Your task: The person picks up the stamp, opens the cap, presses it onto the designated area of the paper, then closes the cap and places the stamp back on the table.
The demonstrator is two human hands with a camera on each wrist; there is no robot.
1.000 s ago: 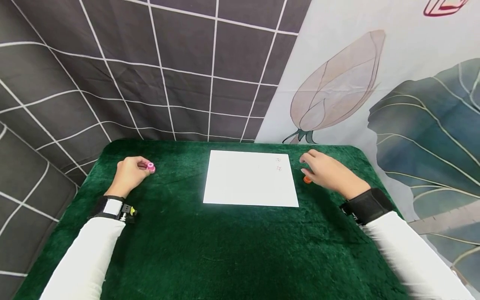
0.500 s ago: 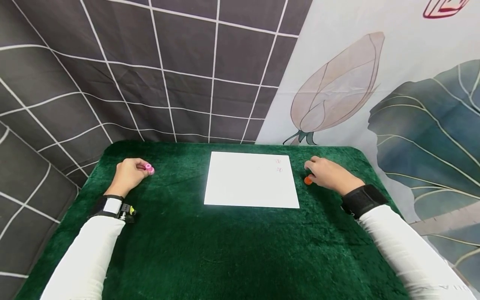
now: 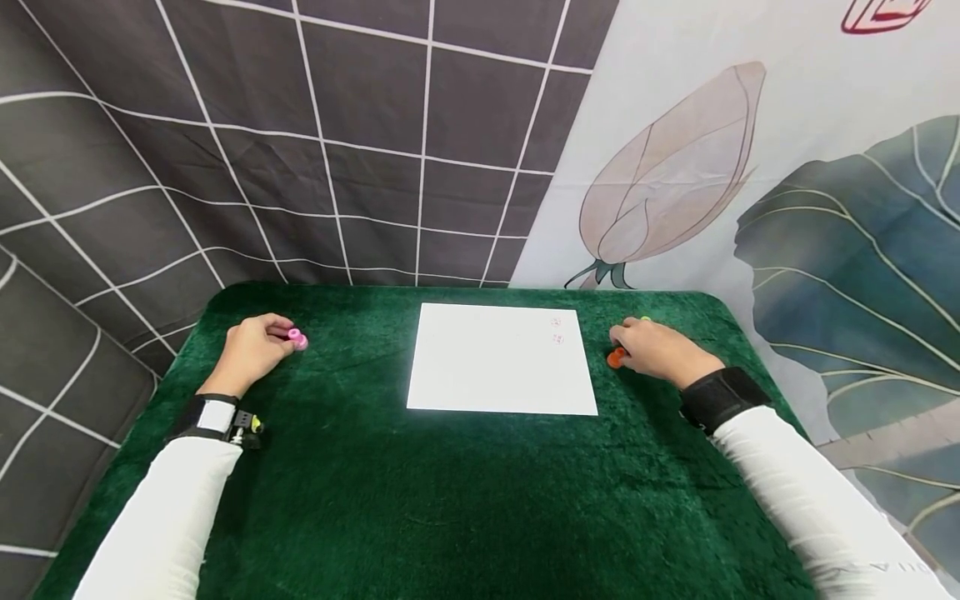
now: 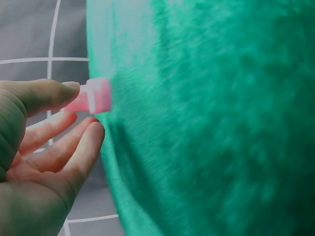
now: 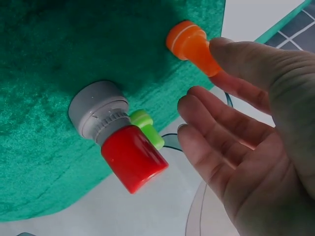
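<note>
My left hand [image 3: 255, 350] pinches a small pink stamp [image 3: 298, 339] between thumb and index finger at the left of the table. In the left wrist view the pink stamp [image 4: 100, 95] stands on the green cloth, and the other fingers stay apart from it. At the right, my right hand [image 3: 660, 350] holds an orange stamp [image 3: 617, 358] by its narrow handle. In the right wrist view the thumb and index finger are on the orange stamp [image 5: 189, 44], whose wide base meets the cloth. The remaining fingers are loosely bent and hold nothing.
A white sheet of paper [image 3: 502, 358] with two small reddish prints lies between the hands. A red and grey stamp [image 5: 118, 132] and a green stamp [image 5: 147, 129] stand near my right hand. The green cloth [image 3: 480, 500] covers the table, with fabric hangings behind.
My right hand has come down, and its thumb and index finger have taken hold of the orange stamp. The left hand has barely shifted and keeps its pinch on the pink stamp.
</note>
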